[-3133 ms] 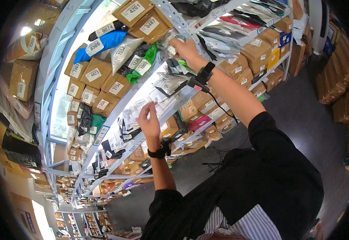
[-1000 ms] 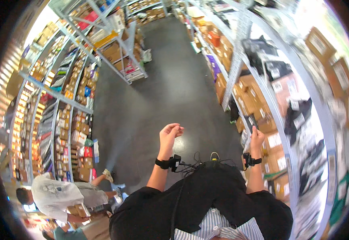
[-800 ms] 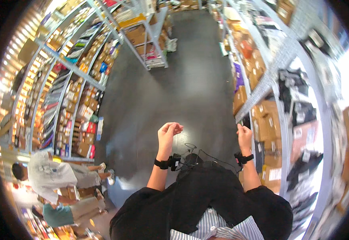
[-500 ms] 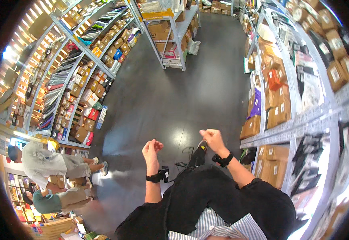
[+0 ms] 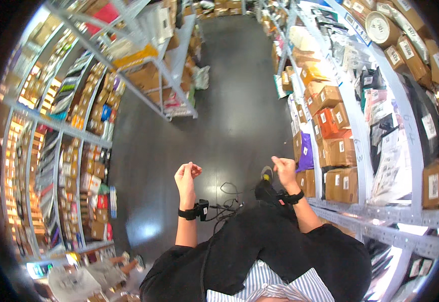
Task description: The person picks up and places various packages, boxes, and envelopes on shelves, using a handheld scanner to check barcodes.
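Note:
My left hand hangs in front of me above the dark floor, its fingers curled in and nothing seen in them. My right hand is loosely closed too, with the thumb toward the left and no object showing. It is nearest to the right-hand shelves, close to a purple bag but apart from it. Around my wrists are black straps; the left one carries a small black device. Black cables dangle between my arms. One shoe shows beyond my right forearm.
Grey metal shelving with boxes and bagged parcels stands along my right. Another rack juts out ahead on the left, and more full shelves line the far left. A person in a light shirt is at lower left. Dark floor runs between.
My view has turned and moved forward: the right shelves are closer, and the rack ahead has shifted left. The people at lower left have slid toward the edge. Both hands stay closed.

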